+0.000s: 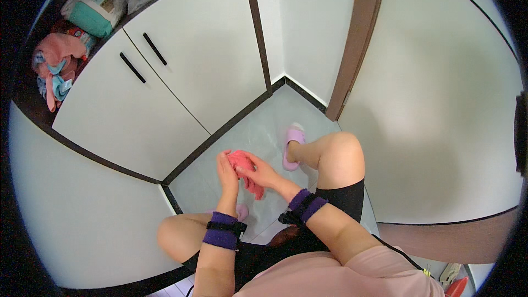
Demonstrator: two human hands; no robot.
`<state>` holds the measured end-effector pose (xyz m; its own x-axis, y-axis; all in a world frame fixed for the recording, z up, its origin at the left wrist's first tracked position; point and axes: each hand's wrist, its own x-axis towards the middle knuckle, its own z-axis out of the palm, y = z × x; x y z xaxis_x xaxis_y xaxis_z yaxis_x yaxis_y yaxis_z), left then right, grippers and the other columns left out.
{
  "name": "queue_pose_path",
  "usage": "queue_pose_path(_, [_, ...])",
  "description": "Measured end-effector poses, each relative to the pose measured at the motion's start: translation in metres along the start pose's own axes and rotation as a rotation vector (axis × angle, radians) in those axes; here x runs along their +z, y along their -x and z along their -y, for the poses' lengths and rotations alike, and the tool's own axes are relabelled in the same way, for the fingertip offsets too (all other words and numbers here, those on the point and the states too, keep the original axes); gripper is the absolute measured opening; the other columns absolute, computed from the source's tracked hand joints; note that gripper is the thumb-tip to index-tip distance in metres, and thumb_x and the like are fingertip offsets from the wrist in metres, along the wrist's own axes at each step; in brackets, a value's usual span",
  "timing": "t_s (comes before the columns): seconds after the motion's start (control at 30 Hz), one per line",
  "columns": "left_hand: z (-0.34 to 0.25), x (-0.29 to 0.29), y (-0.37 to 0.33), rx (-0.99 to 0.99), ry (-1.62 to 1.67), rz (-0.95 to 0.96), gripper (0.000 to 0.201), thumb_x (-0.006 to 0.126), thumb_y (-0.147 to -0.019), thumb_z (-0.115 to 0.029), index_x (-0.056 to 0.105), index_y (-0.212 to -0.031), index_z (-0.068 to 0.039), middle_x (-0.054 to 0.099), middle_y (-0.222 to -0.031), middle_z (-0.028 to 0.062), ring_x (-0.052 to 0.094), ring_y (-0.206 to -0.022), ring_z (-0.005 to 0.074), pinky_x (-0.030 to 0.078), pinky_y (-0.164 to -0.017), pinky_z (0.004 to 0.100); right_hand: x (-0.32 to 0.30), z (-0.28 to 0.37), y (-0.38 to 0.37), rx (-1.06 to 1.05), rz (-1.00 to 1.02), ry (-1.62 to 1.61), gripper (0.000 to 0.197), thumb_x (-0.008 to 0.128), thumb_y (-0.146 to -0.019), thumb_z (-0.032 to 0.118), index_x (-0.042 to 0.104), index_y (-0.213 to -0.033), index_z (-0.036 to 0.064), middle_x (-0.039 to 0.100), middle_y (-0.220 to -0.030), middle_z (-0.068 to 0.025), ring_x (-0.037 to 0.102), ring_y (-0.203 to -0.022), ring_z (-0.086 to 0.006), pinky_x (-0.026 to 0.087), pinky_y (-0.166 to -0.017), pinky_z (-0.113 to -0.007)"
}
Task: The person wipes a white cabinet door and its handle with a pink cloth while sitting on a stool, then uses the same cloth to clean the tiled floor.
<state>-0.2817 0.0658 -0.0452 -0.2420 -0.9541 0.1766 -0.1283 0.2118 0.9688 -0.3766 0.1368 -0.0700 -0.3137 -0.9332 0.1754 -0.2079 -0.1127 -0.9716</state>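
A crumpled coral-pink cloth (253, 188) is bunched between my two hands, out in front of my knees, and its loose end hangs below the fingers. My left hand (226, 172) presses against the cloth's left side with its fingers together. From the right, my right hand (262, 174) wraps over the bundle, with its thumb across the front. Part of the cloth is hidden under the fingers. Each wrist wears a purple band with a black strap.
White cabinet doors (198, 38) with black handles stand ahead on the left. Above them, an open shelf holds a pile of pink and blue cloths (58, 58) and a green-and-white package (94, 15). A pale door (434, 104) is at the right. Pink slippers (293, 148) are on the grey tiles.
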Motion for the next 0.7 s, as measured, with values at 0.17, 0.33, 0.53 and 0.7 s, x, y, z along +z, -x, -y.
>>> queue_pose_path(0.17, [-0.009, 0.008, 0.027, -0.128, 0.138, -0.126, 0.050, 0.031, -0.094, -0.046, 0.046, -0.116, -0.004, 0.053, -0.104, 0.0104, 0.052, -0.089, 0.0168, 0.042, -0.075, 0.0294, -0.010, -0.008, 0.012, 0.159, 0.181, -0.248, 0.045, 0.057, -0.088, 0.023, 0.041, -0.126, 0.0048, 0.061, -0.090, -0.0056, 0.059, -0.068, -0.0119, 0.049, -0.059, -0.027])
queue_pose_path(0.33, [0.007, 0.018, 0.052, -0.241, 0.162, 0.103, 0.056, 0.035, -0.090, -0.052, 0.044, -0.121, -0.007, 0.055, -0.098, 0.0069, 0.053, -0.088, 0.0146, 0.042, -0.072, 0.0283, -0.007, -0.033, 0.004, 0.344, -0.145, -0.622, 0.043, 0.046, -0.092, 0.037, 0.053, -0.114, 0.0003, 0.061, -0.096, -0.0101, 0.057, -0.088, -0.0164, 0.045, -0.077, -0.030])
queue_pose_path(0.53, [0.042, 0.063, 0.068, -0.468, 0.034, 0.372, 0.041, 0.054, -0.089, -0.030, 0.048, -0.115, 0.000, 0.058, -0.104, 0.0087, 0.056, -0.085, 0.0146, 0.047, -0.069, 0.0279, -0.056, -0.062, -0.018, 0.532, -0.555, -0.868, 0.054, 0.035, -0.093, 0.047, 0.055, -0.106, -0.0011, 0.060, -0.095, -0.0108, 0.056, -0.088, -0.0198, 0.044, -0.076, -0.033])
queue_pose_path(0.7, [0.076, 0.083, 0.062, -0.659, 0.088, 0.403, 0.032, 0.060, -0.084, -0.019, 0.052, -0.108, 0.001, 0.060, -0.091, 0.0072, 0.056, -0.080, 0.0127, 0.046, -0.069, 0.0245, -0.065, -0.102, -0.002, 0.661, -0.807, -1.037, 0.041, 0.044, -0.091, 0.040, 0.054, -0.100, 0.0014, 0.058, -0.090, -0.0079, 0.056, -0.084, -0.0200, 0.045, -0.073, -0.033])
